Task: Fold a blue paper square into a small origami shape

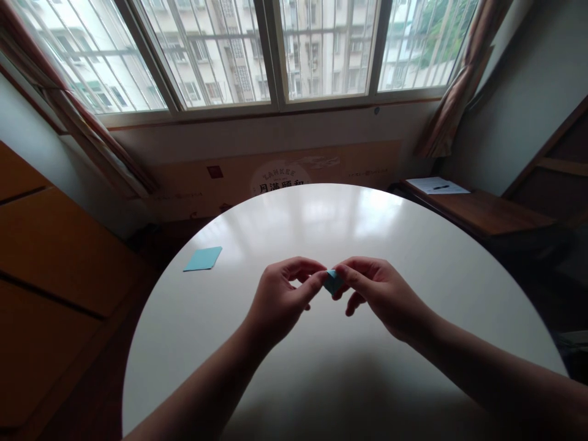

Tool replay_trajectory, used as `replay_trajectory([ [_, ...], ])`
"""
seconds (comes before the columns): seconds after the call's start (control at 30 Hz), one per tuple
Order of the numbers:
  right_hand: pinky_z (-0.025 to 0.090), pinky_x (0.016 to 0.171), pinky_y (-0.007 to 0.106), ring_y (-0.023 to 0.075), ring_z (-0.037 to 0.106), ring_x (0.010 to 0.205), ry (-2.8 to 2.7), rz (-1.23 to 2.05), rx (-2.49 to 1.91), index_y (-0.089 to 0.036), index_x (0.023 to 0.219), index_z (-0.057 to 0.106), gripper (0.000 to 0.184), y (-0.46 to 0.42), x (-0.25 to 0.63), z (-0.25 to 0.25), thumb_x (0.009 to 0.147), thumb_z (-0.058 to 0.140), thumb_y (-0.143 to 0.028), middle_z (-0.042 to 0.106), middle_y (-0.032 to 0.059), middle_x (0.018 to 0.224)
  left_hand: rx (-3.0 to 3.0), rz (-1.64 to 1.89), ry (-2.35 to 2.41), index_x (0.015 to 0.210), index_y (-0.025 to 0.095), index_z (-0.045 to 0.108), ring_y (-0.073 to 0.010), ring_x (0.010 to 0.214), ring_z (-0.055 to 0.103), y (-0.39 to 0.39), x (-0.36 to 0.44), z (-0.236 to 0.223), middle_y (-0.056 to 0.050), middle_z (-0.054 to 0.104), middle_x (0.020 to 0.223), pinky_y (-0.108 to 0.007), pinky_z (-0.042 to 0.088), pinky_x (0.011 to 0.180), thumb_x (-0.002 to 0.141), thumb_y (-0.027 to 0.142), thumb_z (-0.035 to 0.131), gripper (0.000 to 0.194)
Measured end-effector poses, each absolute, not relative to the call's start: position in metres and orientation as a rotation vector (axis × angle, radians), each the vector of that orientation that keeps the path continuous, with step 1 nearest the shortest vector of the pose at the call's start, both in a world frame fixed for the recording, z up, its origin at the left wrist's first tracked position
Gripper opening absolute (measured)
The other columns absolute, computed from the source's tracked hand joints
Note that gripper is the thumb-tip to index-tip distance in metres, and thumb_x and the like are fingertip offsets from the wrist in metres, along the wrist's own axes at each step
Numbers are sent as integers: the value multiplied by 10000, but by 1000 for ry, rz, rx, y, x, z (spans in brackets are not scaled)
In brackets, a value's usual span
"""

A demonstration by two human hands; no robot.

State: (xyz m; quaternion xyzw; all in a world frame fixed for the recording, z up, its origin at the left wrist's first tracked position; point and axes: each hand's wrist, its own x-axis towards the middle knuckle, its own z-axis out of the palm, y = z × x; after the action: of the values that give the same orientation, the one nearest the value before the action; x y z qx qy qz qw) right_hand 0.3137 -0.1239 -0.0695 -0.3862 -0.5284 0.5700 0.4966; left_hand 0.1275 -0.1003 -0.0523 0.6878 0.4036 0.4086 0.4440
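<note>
A small folded piece of teal paper [332,282] is held up over the white round table [285,226], between my two hands. My left hand [285,294] pinches its left corner between thumb and forefinger. On the other side my right hand [379,291] grips the paper's upper right part with the thumb and forefinger, its lower fingers curled loosely beneath. Part of the paper is hidden by the fingertips. To the left lies a stack or sheet of square teal paper [203,259], flat on the table and apart from both hands.
Beyond the table's right edge stands a brown wooden desk [505,211] with a white sheet [425,185] and a dark pen [441,187] on it. Orange-brown cabinet fronts [50,245] are at the left. A barred window [275,55] with curtains fills the back.
</note>
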Motion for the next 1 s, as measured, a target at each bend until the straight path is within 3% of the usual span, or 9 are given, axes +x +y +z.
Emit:
replay_trajectory([
  [0.2,538,492,203,174,688,733,-1321,1357,-964,-162,950,773,286,-123,317,-74,878,723,-434,721,69,816,1421,932,999,774,120,738,-99,513,523,-101,130,-48,-9,605,583,-160,454,392,803,330,747,212],
  [0.43,530,469,199,167,683,692,-1381,1273,-1003,-159,972,776,313,-123,317,-75,881,712,-451,714,58,770,1144,860,972,738,132,725,-89,512,486,-98,129,-48,-5,582,585,-146,426,376,782,375,764,250],
  [0.63,536,473,209,176,685,707,-1414,1247,-1028,-160,982,775,307,-123,317,-74,884,706,-442,718,65,788,1279,883,997,764,129,739,-114,559,539,-99,130,-48,-32,628,632,-156,447,383,780,423,770,296],
  [1.0,525,455,211,186,691,700,-1480,1159,-1089,-164,970,780,287,-124,315,-76,873,713,-426,736,72,795,1480,880,1069,806,114,733,-112,527,556,-100,131,-48,-19,629,601,-173,480,409,829,336,709,224],
])
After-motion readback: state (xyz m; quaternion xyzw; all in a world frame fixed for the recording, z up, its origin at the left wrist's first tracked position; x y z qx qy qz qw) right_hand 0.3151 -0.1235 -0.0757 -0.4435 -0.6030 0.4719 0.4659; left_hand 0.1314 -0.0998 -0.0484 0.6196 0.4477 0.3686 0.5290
